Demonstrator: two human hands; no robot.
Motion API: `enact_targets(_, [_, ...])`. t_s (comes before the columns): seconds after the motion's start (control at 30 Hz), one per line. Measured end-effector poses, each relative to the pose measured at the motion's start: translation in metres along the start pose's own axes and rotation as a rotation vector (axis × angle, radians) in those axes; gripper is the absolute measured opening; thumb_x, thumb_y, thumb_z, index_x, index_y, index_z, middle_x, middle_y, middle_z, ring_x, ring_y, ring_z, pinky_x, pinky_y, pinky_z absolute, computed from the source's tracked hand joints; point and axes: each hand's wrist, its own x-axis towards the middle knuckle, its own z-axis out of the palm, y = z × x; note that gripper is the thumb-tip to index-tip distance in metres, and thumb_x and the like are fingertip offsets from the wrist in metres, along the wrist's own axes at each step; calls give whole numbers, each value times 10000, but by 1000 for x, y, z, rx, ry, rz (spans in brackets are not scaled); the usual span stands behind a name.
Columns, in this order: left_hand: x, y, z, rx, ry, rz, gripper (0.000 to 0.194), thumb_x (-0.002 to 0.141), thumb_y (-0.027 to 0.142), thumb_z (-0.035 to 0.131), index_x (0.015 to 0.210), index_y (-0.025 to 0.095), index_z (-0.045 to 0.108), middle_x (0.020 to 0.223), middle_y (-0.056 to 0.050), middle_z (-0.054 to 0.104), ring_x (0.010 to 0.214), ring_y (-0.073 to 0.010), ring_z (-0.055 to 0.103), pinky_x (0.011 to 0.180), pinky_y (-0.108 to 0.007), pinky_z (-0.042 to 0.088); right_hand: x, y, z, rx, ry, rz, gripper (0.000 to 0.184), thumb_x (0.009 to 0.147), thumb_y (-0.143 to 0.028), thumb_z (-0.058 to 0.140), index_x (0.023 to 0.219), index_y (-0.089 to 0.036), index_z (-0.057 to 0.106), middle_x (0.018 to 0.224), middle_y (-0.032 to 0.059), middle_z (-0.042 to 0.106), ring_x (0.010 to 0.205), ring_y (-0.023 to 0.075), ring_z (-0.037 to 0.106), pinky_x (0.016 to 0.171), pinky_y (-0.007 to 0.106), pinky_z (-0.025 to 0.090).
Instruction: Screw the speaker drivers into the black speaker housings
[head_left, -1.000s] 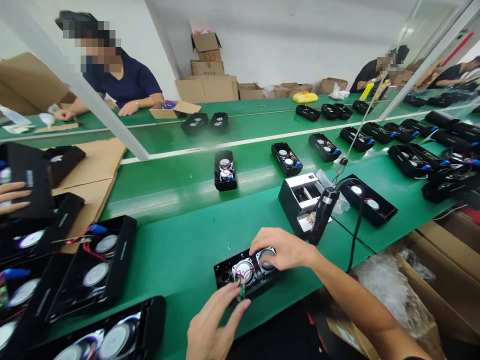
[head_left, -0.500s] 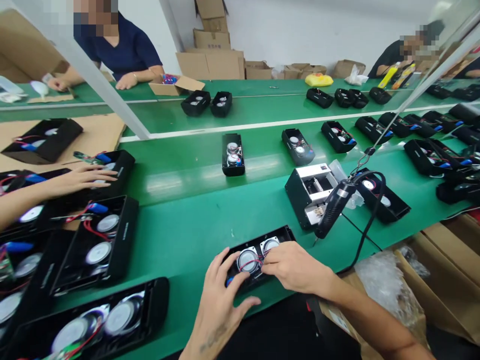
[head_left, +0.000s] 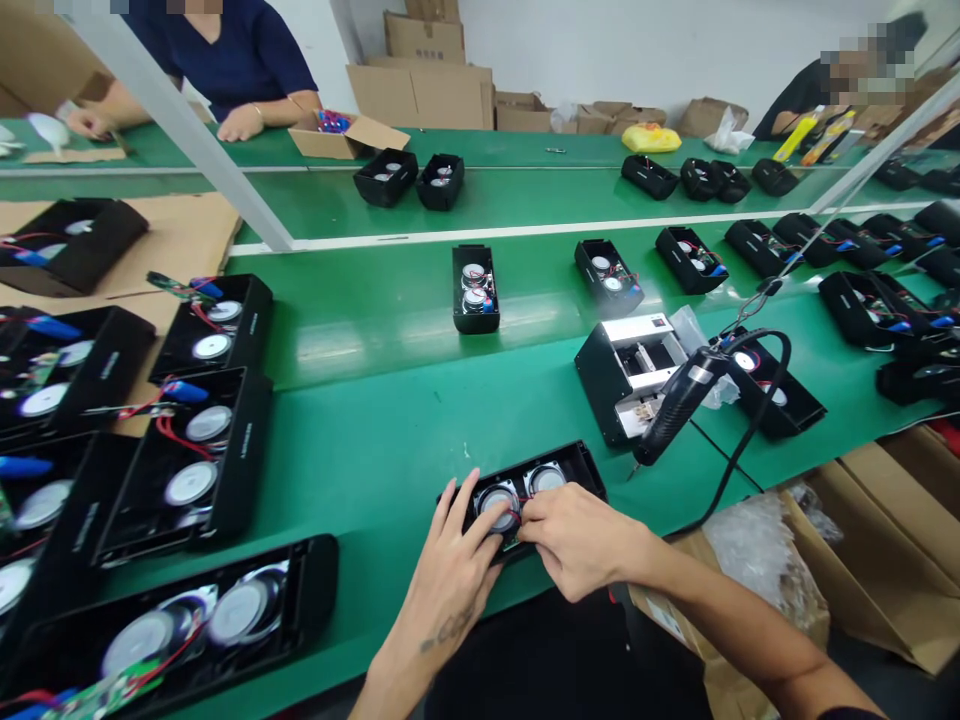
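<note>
On the green bench in front of me lies a long black speaker box (head_left: 587, 470), tilted slightly, with two round speakers in it. My left hand (head_left: 454, 575) holds its left end, fingers outstretched over the far rim and one fingertip on the left speaker (head_left: 496, 498). Fingers of my right hand (head_left: 581, 535) are pinched together over the middle of the box, on thin red wires (head_left: 517, 505). A bit of green circuit board (head_left: 512, 543) shows under the hands. My right fingertips partly cover the right speaker (head_left: 546, 478).
A black electric screwdriver (head_left: 679, 400) hangs on a cable at the right, beside a black-and-white screw feeder (head_left: 626, 370). More open speaker boxes (head_left: 202, 460) crowd the left. Others (head_left: 476, 288) sit along the line behind. Cardboard boxes (head_left: 877, 540) stand low right. Co-workers (head_left: 225, 60) sit opposite.
My left hand has closed in on the box, its thumb no longer spread wide. My right hand stays at the wires. A co-worker's hand at the left has gone from a box there.
</note>
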Motion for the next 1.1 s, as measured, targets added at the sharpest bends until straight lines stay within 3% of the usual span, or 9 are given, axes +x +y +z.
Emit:
enact_targets(0.17, [2, -3, 4, 7, -17, 43, 259, 831, 276, 865, 1077, 228, 804, 1452, -34, 727, 1597, -464, 413, 1329, -661, 373, 0, 1, 8, 53, 37, 35, 155, 913, -169, 630, 951, -161, 780, 946, 78, 769, 788, 216, 669, 690, 367, 405])
enact_targets(0.3, [18, -16, -1, -68, -49, 15, 189, 853, 315, 881, 1028, 261, 836, 1375, -40, 766, 1533, -448, 485, 1269, -667, 413, 5, 0, 5, 77, 59, 69, 305, 948, -252, 727, 1223, -119, 736, 1159, 138, 781, 986, 274, 715, 818, 381, 493])
enact_targets(0.43, [52, -42, -17, -308, -312, -105, 152, 851, 402, 888, 985, 333, 866, 1363, -21, 765, 1474, -396, 536, 1255, -661, 391, 26, 8, -18, 96, 53, 85, 372, 946, -213, 756, 1313, -155, 728, 1242, 141, 793, 1106, 299, 750, 923, 387, 514])
enact_targets(0.53, [73, -58, -28, -410, -425, -171, 203, 834, 496, 887, 873, 299, 857, 1338, -11, 765, 1297, -313, 660, 1169, -512, 485, 44, 13, -38, 82, -18, 152, 380, 914, -230, 768, 1293, -201, 761, 1079, 102, 845, 1020, 311, 796, 836, 354, 508])
enact_targets(0.63, [82, -64, -31, -420, -436, -176, 272, 830, 540, 875, 778, 276, 835, 1304, -1, 767, 1143, -246, 715, 1042, -396, 537, 53, 12, -47, 23, -54, 174, 419, 897, -281, 776, 1311, -215, 779, 1006, 104, 860, 982, 320, 815, 799, 342, 499])
enact_targets(0.8, [80, -64, -30, -434, -431, -177, 301, 832, 542, 865, 729, 264, 812, 1316, 9, 755, 1107, -219, 714, 1029, -357, 520, 55, 11, -35, -6, 0, 183, 454, 869, -287, 767, 1320, -238, 798, 953, 85, 860, 956, 308, 818, 810, 346, 501])
enact_targets(0.9, [77, -62, -28, -428, -423, -164, 277, 830, 536, 870, 751, 274, 826, 1255, 5, 765, 1099, -219, 706, 1037, -368, 517, 55, 14, -26, -30, 12, 151, 401, 861, -299, 747, 1248, -239, 832, 896, 77, 848, 895, 301, 807, 706, 338, 470])
enact_targets(1.1, [72, -59, -24, -373, -369, -121, 217, 853, 521, 856, 811, 308, 848, 1224, -10, 766, 1303, -296, 635, 1158, -492, 477, 53, 14, -23, -88, 18, 105, 360, 890, -308, 733, 1224, -212, 821, 957, 104, 838, 900, 296, 785, 713, 354, 470])
